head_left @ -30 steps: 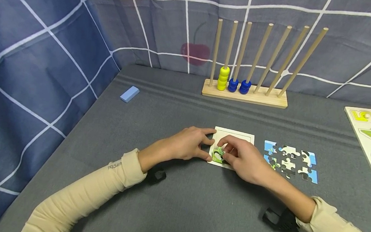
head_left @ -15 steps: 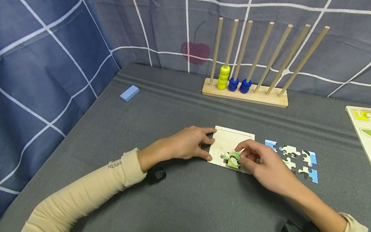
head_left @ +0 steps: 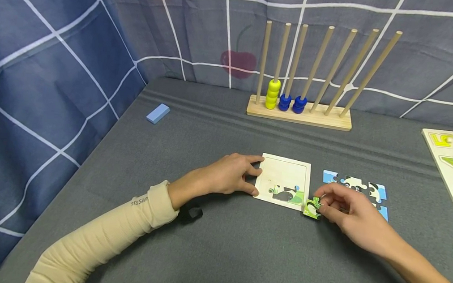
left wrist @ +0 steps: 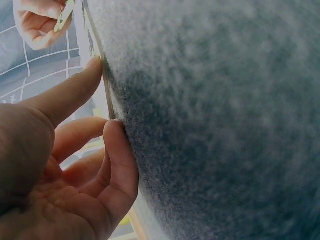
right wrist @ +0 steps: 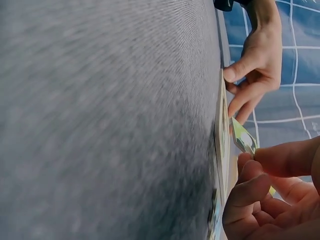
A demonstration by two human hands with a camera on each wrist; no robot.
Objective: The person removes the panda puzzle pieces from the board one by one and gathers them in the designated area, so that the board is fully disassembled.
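Observation:
My right hand (head_left: 359, 220) pinches a green puzzle piece (head_left: 311, 208) with panda print between thumb and fingertips, just off the lower right corner of a pale wooden puzzle tray (head_left: 286, 171). In the right wrist view that puzzle piece (right wrist: 243, 137) is tilted. Printed puzzle picture in green, black and white (head_left: 286, 194) shows along the tray's bottom. My left hand (head_left: 229, 174) rests with spread fingertips at the tray's left edge. The left wrist view shows its thumb (left wrist: 75, 95) stretched along that edge.
Loose puzzle pieces (head_left: 377, 192) lie right of the tray, partly hidden behind my right hand. Behind stands a wooden peg rack (head_left: 299, 116) with yellow and blue beads. A blue block (head_left: 158, 113) is at back left, a number board (head_left: 444, 149) at far right.
My right hand has moved rightward with the green puzzle piece, from the tray's lower left corner across to beyond its right edge. The left hand has stayed at the tray.

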